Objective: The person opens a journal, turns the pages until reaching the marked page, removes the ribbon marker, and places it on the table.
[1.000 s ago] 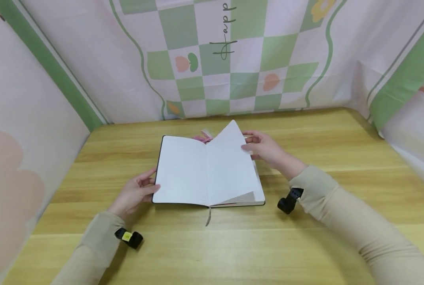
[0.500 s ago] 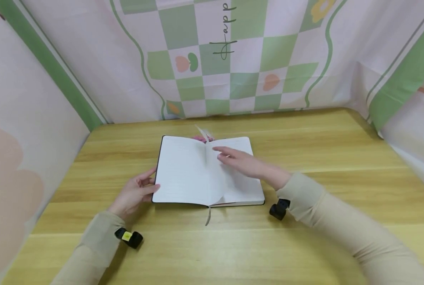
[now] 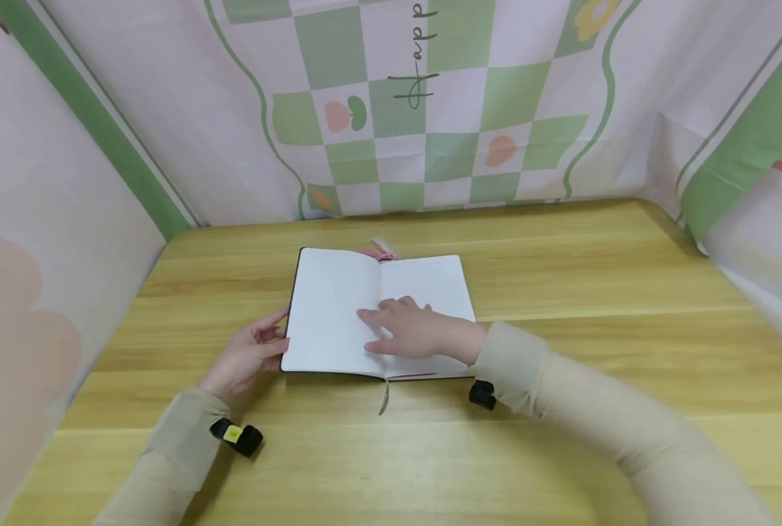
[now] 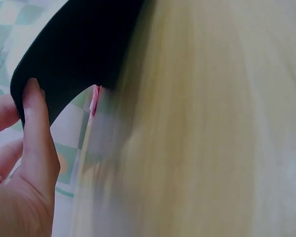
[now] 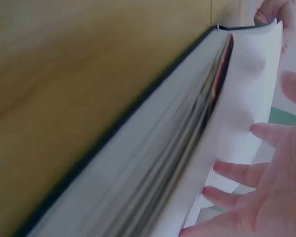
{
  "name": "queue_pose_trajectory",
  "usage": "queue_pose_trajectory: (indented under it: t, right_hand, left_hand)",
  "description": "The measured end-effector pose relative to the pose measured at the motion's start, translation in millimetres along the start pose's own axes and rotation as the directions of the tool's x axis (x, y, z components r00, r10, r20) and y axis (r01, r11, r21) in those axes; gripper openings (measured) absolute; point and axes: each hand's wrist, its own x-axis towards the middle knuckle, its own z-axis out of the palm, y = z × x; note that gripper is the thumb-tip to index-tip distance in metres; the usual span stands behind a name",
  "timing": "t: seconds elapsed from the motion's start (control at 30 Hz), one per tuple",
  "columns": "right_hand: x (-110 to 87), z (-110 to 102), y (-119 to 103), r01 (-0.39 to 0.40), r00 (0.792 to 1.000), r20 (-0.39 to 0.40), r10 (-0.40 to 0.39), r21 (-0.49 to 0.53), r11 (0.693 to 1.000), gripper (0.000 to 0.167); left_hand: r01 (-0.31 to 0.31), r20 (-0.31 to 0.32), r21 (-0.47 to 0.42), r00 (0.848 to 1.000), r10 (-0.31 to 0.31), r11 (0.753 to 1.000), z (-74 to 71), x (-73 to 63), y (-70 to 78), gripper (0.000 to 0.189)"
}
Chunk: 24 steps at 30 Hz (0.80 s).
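Note:
An open notebook (image 3: 331, 307) with white pages and a dark cover lies on the wooden table. My left hand (image 3: 249, 358) pinches its left edge; in the left wrist view, thumb and fingers (image 4: 37, 123) grip the raised dark cover (image 4: 74, 54). Over the middle of the pages, my right hand (image 3: 413, 330) spreads its fingers toward the left page near the fold. The right wrist view has those fingertips touching the paper (image 5: 241, 94). Part of the right page is hidden beneath the hand and sleeve. A thin grey ribbon bookmark (image 3: 385, 398) hangs from the bottom of the spine.
Pink and white ribbon-like strands (image 3: 380, 250) stick out behind the notebook's top edge. The wooden table (image 3: 338, 453) extends around it. A curtain with green and white checks (image 3: 453, 157) hangs at the table's back edge. Each wrist wears a black camera (image 3: 238, 436).
My right hand has carried a page from the right side over to the left, and has come down onto the middle of the notebook. The left hand keeps its hold.

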Motion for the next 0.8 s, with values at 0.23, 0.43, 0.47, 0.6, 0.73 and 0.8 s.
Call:
queue_pose_trajectory:
  t: [0.23,0.43,0.47,0.6,0.73,0.8]
  right_hand:
    - [3.2,7.1,-7.5,-0.035,0.999,-0.005,0.035,-0.131,0.991,0.069]
    - [4.9,9.6,-8.2,-0.045,0.999,-0.019,0.043,-0.17,0.984,0.07]
    - [5.1,9.9,-8.5,-0.045,0.999,-0.022,0.041,-0.173,0.984,0.07]
    - [4.6,9.8,-8.6,-0.033,0.999,-0.021,0.03,-0.172,0.985,0.07]
    - [2.3,5.2,-4.2,-0.021,1.0,0.012,0.023,-0.148,0.989,0.07]
    - [1.0,1.9,-0.4,-0.014,0.999,0.038,0.02,-0.147,0.989,0.073]
  left_hand:
    - [-0.021,0.016,-0.042,1.0,0.022,0.999,-4.2,-0.5,-2.5,0.056]
    - [-0.03,0.025,-0.077,0.999,0.032,0.997,-6.6,-1.9,-0.9,0.057]
    - [-0.027,0.026,-0.069,0.999,0.029,0.997,-6.9,-1.7,-0.6,0.058]
    - [-0.011,0.024,-0.001,1.0,0.012,1.0,-6.3,-1.2,0.9,0.062]
    - [0.007,0.014,0.041,1.0,-0.007,0.999,-4.1,-0.6,1.8,0.061]
    - [0.014,0.013,0.042,1.0,-0.014,0.999,-3.1,0.1,1.9,0.06]
